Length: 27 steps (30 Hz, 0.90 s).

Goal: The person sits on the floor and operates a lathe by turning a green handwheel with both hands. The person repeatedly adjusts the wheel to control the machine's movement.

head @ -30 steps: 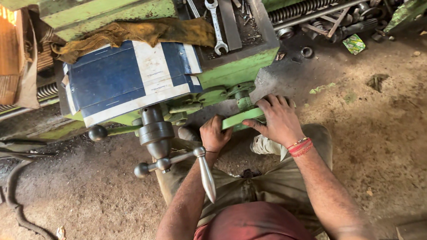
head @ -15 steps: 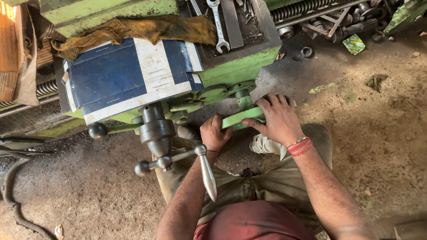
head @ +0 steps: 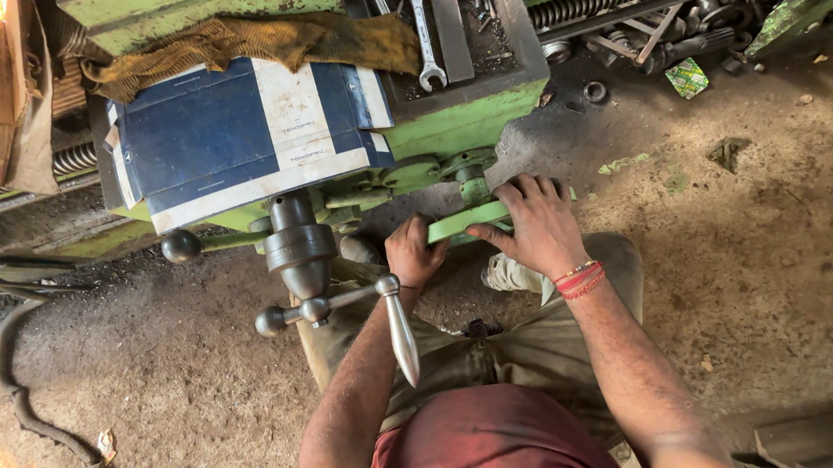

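Head view, looking down at a green machine. Both hands work on a green lever (head: 469,220) that sticks out from the machine's front.

Right hand (head: 539,228): palm down over the outer end of the lever, fingers spread across its top, thumb tucked beneath; grip is closed loosely around the lever. Red bangles (head: 580,278) sit on that wrist.

Left hand (head: 415,253): just left of the right hand, fist curled tight at the lower, near end of the same lever; grip is narrow, holding the lever from below.

Left of the left hand, close by: a dark hub with a steel crank handle (head: 400,329) pointing toward the person, and a ball knob (head: 180,245) further left.

Above both hands: a blue-and-white panel (head: 218,137) on the machine, a brown rag (head: 254,45) draped over it, and an open-end spanner (head: 424,24) lying in a tray.

Below the hands: dirt floor (head: 776,259).
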Each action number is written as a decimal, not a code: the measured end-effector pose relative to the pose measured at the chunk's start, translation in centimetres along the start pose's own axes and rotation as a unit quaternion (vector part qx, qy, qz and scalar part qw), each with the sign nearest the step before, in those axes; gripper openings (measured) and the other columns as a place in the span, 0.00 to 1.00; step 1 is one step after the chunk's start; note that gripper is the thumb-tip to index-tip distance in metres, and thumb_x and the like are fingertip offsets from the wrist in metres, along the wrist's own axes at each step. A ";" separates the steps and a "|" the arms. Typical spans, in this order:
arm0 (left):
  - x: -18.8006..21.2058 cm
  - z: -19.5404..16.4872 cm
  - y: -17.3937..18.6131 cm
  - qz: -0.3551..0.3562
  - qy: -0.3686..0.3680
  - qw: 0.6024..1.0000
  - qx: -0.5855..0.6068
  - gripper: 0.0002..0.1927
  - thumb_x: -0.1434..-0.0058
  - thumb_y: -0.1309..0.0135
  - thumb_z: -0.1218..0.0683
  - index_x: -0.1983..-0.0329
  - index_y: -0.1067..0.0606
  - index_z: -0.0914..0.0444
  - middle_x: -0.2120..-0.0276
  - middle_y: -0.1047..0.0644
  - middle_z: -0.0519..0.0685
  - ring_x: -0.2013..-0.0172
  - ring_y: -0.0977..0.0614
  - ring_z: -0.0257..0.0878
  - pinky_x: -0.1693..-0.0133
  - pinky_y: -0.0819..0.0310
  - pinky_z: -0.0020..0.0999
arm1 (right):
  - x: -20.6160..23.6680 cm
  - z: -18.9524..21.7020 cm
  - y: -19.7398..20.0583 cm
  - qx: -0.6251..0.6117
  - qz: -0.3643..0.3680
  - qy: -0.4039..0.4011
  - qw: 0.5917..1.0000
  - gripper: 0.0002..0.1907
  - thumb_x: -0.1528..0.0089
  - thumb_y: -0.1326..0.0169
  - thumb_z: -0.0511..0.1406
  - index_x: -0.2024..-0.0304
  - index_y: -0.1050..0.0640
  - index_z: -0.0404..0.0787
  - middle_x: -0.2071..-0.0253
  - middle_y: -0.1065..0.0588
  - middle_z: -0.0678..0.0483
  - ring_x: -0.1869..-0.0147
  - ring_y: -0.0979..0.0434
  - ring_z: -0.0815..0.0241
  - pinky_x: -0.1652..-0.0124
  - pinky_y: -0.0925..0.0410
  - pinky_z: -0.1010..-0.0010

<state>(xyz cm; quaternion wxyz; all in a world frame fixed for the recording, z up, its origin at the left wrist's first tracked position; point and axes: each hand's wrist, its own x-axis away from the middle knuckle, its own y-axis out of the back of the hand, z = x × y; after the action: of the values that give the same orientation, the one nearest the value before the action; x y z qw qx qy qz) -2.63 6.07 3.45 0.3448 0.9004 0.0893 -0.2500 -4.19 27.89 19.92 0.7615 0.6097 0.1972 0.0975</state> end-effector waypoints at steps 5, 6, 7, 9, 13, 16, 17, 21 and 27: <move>0.3 0.3 -0.2 -0.001 0.002 1.000 0.001 0.18 0.48 0.33 0.54 0.65 0.31 0.63 0.72 0.25 0.55 0.72 0.21 0.56 0.69 0.26 0.48 | -0.1 0.1 -0.1 -0.008 0.000 0.000 1.000 0.39 0.43 0.46 0.67 0.51 0.21 0.41 0.53 0.27 0.47 0.45 0.28 0.45 0.46 0.36 0.47; 0.3 0.4 -0.3 -0.002 -0.001 1.000 -0.003 0.18 0.48 0.33 0.54 0.65 0.31 0.63 0.73 0.26 0.55 0.72 0.21 0.56 0.69 0.26 0.48 | -0.1 0.1 -0.1 0.000 0.004 -0.003 1.000 0.39 0.44 0.46 0.67 0.51 0.21 0.42 0.53 0.27 0.47 0.45 0.28 0.44 0.47 0.36 0.46; 0.3 0.5 -0.3 -0.002 -0.003 1.000 -0.008 0.18 0.47 0.33 0.54 0.65 0.32 0.64 0.73 0.26 0.55 0.72 0.21 0.56 0.70 0.26 0.48 | -0.2 0.1 -0.1 0.008 0.008 -0.006 1.000 0.40 0.44 0.46 0.67 0.52 0.21 0.42 0.53 0.27 0.47 0.45 0.28 0.44 0.49 0.35 0.45; 0.4 0.6 -0.3 0.000 0.001 1.000 -0.010 0.19 0.48 0.33 0.54 0.66 0.32 0.63 0.73 0.26 0.55 0.72 0.21 0.56 0.70 0.27 0.48 | -0.1 0.2 -0.1 0.003 0.007 -0.010 1.000 0.40 0.44 0.46 0.67 0.51 0.21 0.42 0.51 0.27 0.46 0.46 0.28 0.43 0.49 0.35 0.46; 0.4 0.5 -0.3 -0.001 -0.002 1.000 -0.007 0.18 0.48 0.33 0.54 0.67 0.33 0.63 0.73 0.26 0.54 0.72 0.21 0.56 0.70 0.26 0.48 | 0.0 0.4 0.0 0.006 0.012 -0.015 1.000 0.39 0.44 0.46 0.67 0.51 0.21 0.43 0.51 0.26 0.46 0.46 0.28 0.43 0.48 0.35 0.46; 0.4 0.3 -0.1 -0.003 -0.001 1.000 -0.007 0.18 0.48 0.33 0.55 0.67 0.32 0.63 0.72 0.26 0.55 0.71 0.21 0.57 0.69 0.26 0.49 | 0.1 0.4 0.0 0.001 -0.002 -0.004 1.000 0.39 0.43 0.46 0.67 0.50 0.21 0.42 0.51 0.26 0.46 0.45 0.28 0.43 0.48 0.35 0.46; 0.4 0.3 0.0 -0.001 -0.001 1.000 -0.005 0.18 0.49 0.33 0.55 0.66 0.32 0.63 0.72 0.26 0.55 0.71 0.21 0.56 0.68 0.26 0.48 | 0.1 0.4 0.1 0.003 0.001 -0.005 1.000 0.39 0.43 0.46 0.67 0.51 0.20 0.42 0.51 0.26 0.46 0.45 0.28 0.43 0.47 0.35 0.46; 0.3 0.1 0.1 -0.002 -0.001 1.000 -0.001 0.17 0.49 0.33 0.55 0.65 0.31 0.63 0.71 0.25 0.55 0.70 0.20 0.56 0.68 0.25 0.48 | 0.0 0.5 0.1 0.010 0.004 -0.001 1.000 0.39 0.43 0.46 0.67 0.52 0.20 0.42 0.52 0.26 0.46 0.45 0.28 0.43 0.46 0.36 0.45; 0.2 0.2 0.2 -0.002 -0.004 1.000 0.000 0.18 0.49 0.33 0.56 0.63 0.30 0.64 0.69 0.25 0.55 0.69 0.20 0.57 0.67 0.24 0.48 | 0.0 0.6 0.1 0.014 0.002 0.001 1.000 0.40 0.43 0.46 0.68 0.52 0.20 0.42 0.52 0.26 0.47 0.44 0.28 0.44 0.46 0.36 0.44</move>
<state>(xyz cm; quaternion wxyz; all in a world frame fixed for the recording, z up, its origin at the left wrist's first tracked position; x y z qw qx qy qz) -2.48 5.85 3.34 0.3446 0.8992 0.0894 -0.2542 -3.97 27.41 20.13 0.7525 0.6207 0.1977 0.0967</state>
